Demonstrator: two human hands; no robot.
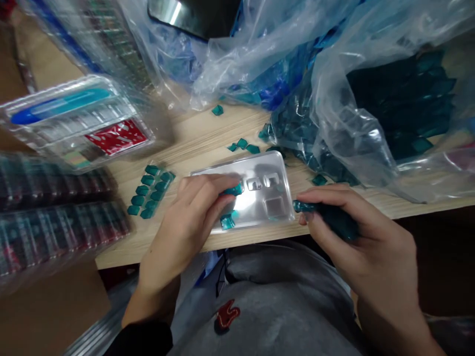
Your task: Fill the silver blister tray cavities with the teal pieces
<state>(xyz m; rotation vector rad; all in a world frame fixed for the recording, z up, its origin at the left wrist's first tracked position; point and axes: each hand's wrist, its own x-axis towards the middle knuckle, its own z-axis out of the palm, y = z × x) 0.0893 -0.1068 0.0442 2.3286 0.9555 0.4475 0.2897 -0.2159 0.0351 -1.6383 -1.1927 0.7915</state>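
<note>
A clear plastic blister tray (256,205) with square recesses lies near the table's front edge. My left hand (189,212) reaches over the tray's left side, its thumb and fingertips pinched on a small teal piece (234,189) at one recess. Another shiny teal piece (227,221) rests in the tray's lower left part. Just right of the tray, my right hand (356,232) is closed round a dark teal bundle (334,217). The bundle appears to be several such pieces, partly hidden by the fingers.
Loose teal pieces (242,144) lie behind the tray. A strip of teal pieces (150,192) sits to its left. Filled clear packs (55,237) and a pack with a blue pen (63,105) stand farther left. Plastic bags (352,118) and a dark phone-like object (196,15) fill the back.
</note>
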